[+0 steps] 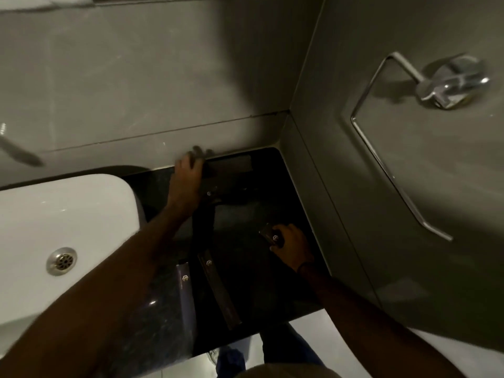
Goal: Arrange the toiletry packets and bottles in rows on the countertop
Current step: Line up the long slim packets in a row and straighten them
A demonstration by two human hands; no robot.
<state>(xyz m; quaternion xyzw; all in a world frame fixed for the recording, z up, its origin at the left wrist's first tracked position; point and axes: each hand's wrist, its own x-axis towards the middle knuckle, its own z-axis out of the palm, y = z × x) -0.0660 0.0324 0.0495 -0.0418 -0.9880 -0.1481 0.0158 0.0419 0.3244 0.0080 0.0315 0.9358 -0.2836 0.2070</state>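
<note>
We're mid-arrangement on the dark table, wedged between the white sink and the grey corner wall. The left hand reaches to the back edge, fingers spread flat and pressing on a dark flat packet that lies right against the wall; it looks like a nudge into line more than a grip, though the blur there makes that hard to call. The right hand is closed around a small dark packet with a pale hexagon logo, held near the right side of the table; whether it touches the surface, I cannot tell.

Two long slim packets lie near the front edge: a purplish packet just beside the sink side, and a brown packet next to it, tilted so the pair are not parallel. Another long dark strip runs from the left wrist toward them.

My read: the back row is being set, and the small packet is next to be placed. That calls for setting it down square to the wall, alongside the back packet, then straightening the tilted front pair.

The packets look thin, flat and glossy, dark on a dark table, so edges are easy to misjudge. No bottles are visible.
</note>
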